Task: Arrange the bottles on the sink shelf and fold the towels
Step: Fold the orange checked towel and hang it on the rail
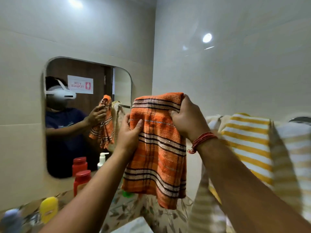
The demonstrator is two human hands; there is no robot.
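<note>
Though hanging, orange towel [158, 148] between hands.

Bare forearms; a red thread bracelet [202, 140] wraps the right wrist; the mirror shows a dark blue T-shirt [64, 125].

walls: glossy pale tiles [235, 64], corner seam upper centre | mirror [55, 148]: rounded, left of frame, reflecting brown door with sign [80, 84] | light: ceiling-lamp glints [207, 37] upper right and upper left | tabletop [159, 214]: leaf-patterned, bottom centre
</note>
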